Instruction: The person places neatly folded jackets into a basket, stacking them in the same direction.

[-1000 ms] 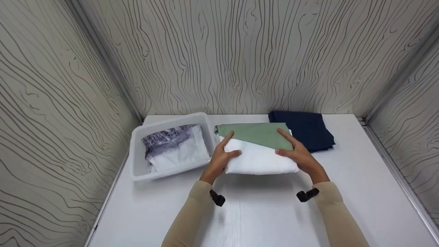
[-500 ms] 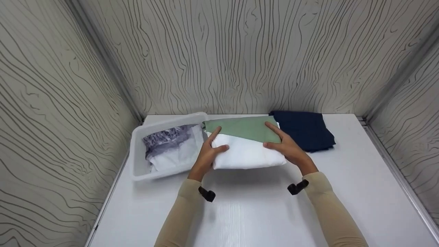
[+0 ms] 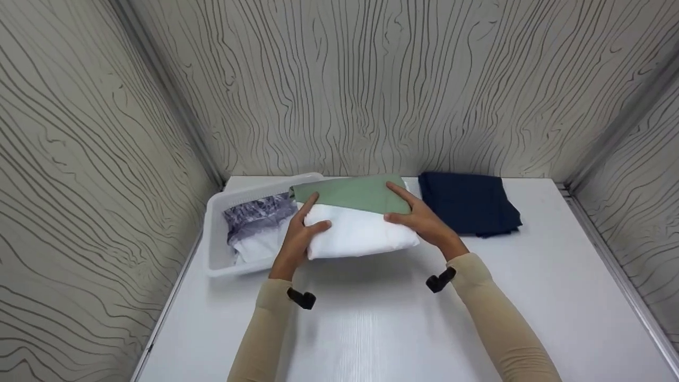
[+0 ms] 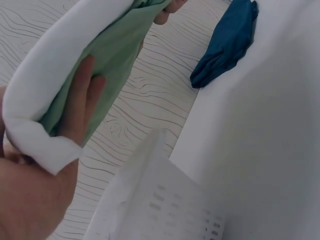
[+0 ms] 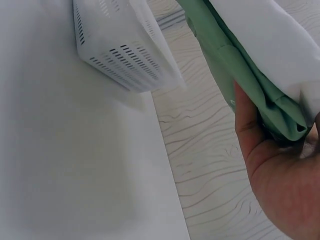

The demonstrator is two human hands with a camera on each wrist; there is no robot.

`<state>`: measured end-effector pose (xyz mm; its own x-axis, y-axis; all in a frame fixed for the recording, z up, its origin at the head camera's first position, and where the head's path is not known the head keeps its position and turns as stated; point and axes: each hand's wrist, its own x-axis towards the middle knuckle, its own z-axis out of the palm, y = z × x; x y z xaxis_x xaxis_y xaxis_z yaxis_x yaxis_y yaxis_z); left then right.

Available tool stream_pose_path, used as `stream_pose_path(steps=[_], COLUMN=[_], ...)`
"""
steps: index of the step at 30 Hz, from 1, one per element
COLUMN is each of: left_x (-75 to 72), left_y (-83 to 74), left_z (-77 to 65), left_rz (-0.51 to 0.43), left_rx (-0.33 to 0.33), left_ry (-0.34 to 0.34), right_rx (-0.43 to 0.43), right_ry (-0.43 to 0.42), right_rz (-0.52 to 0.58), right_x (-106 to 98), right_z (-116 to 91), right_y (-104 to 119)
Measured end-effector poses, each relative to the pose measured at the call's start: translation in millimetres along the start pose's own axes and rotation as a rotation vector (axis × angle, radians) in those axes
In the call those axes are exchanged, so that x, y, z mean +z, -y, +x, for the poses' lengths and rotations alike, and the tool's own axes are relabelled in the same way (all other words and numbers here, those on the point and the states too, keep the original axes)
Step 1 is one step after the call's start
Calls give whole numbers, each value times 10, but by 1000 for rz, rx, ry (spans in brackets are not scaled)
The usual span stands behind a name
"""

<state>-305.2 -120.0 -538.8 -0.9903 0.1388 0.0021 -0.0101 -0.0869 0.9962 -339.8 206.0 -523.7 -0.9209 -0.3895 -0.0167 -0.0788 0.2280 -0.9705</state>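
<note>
Both hands carry a folded green and white cloth (image 3: 355, 228) above the table, one at each side edge. My left hand (image 3: 300, 239) grips its left side, thumb on the white part; in the left wrist view fingers (image 4: 77, 100) lie along the green underside. On the opposite side my right hand (image 3: 424, 220) pinches the fold between thumb and fingers, and the right wrist view shows the layered green edge (image 5: 280, 117) in that grip. The cloth's left end overlaps the white basket (image 3: 215, 233), which holds a folded purple and white cloth (image 3: 260, 217), partly hidden.
A folded navy cloth (image 3: 467, 204) lies at the back right of the white table (image 3: 360, 329). Wood-grain patterned panels (image 3: 360, 85) wall in the back and both sides. The basket's perforated side (image 5: 125, 60) stands at the back left.
Both hands have moved left and slightly away with the green and white cloth, from beside the basket to over its right side. The navy cloth and the basket stay in place.
</note>
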Motion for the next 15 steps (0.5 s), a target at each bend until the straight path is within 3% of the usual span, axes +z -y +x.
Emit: stream_pose_path(steps=[10,15], left_x=[-285,-431], left_y=[-47,-66], left_z=[-52,-96], left_rz=[13,11], left_rx=[25,4], left_ry=[-27,-54], right_rx=[-1,10], right_ry=[50,72], right_rz=[33,33], right_x=[217,341], right_z=[210,323], right_y=[101,143])
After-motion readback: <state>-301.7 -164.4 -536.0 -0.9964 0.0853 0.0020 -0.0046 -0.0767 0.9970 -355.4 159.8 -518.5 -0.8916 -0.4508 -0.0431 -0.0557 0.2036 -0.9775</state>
